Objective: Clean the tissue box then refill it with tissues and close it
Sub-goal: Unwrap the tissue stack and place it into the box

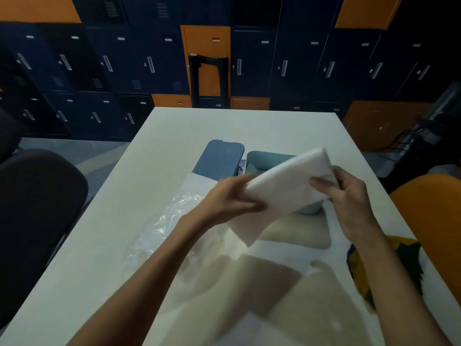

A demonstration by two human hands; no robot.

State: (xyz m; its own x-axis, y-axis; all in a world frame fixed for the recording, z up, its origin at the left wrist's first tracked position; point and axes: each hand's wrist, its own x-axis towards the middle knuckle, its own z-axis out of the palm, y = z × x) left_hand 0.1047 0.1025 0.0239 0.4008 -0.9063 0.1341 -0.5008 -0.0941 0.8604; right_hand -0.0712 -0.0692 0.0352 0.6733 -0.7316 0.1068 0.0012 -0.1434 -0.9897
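Observation:
A thick white stack of tissues is held tilted above the table, its far end over the open teal tissue box. My left hand grips the stack's near left end. My right hand grips its right end, fingers curled over the edge. The box's blue lid lies flat just left of the box. Much of the box is hidden behind the stack.
Crumpled clear plastic wrapping lies on the white table left of my forearm. A yellow-green cloth sits at the table's right edge. A dark chair stands left, an orange chair right. Lockers fill the background.

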